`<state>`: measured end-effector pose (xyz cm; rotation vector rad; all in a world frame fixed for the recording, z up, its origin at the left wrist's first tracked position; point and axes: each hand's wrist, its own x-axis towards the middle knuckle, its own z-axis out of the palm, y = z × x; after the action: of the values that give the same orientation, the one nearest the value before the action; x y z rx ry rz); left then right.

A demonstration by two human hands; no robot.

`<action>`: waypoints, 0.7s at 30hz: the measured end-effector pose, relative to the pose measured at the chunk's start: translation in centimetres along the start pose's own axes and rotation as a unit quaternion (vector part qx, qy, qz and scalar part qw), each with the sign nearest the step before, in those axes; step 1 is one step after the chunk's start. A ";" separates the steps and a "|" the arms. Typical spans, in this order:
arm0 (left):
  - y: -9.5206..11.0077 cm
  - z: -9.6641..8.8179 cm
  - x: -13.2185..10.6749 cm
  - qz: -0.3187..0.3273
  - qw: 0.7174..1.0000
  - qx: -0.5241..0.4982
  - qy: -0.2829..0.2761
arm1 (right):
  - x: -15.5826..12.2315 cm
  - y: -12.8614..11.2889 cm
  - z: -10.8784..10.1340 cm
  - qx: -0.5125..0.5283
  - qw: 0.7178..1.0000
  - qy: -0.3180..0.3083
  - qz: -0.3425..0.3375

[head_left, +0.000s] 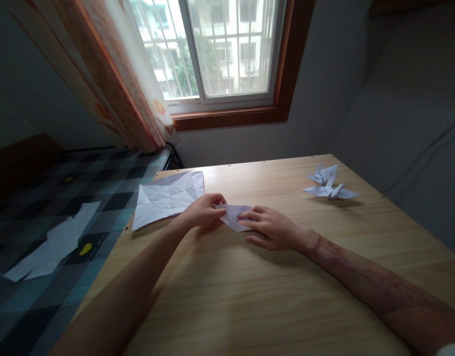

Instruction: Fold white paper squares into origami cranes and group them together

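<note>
One small folded paper (pixel 234 214) occupies the middle of the counter (pixel 227 291), between the left hand (pixel 204 209) and the right hand (pixel 269 228); whether it lies flat or slightly raised cannot be told. The fingers of the left hand are closed, pinching the paper's left corner between thumb and fingertips. Those of the right hand are extended and parted, two fingertips resting over the paper's right portion, the thumb apart and nearer the viewer. Beyond the left hand, a creased sheet (pixel 166 197) covers the far left corner of the counter, its surface crossed by fold lines. Near the far right corner stand two folded birds, the far bird (pixel 326 173) just behind the near bird (pixel 331 192), whose wings are spread. At left, paper scraps (pixel 59 247) rest upon a checked bed (pixel 12 237). A barred window (pixel 235 54) and a patterned curtain (pixel 112 74) form the background.
</note>
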<state>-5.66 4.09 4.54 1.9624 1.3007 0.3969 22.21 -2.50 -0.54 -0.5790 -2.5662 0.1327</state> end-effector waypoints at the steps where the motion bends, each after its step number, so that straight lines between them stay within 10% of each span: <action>1: -0.1 -0.1 0.1 -0.009 1.000 -0.015 -0.006 | 0.0 0.1 0.1 0.004 1.000 0.012 0.001; 21: -2.0 0.1 0.9 0.007 0.998 0.049 -0.036 | -0.4 0.7 0.9 -0.005 0.993 0.102 0.055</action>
<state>-6.58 5.26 2.90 2.0496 1.2826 0.2723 22.31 -2.05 -1.64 -0.7007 -2.3401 0.0939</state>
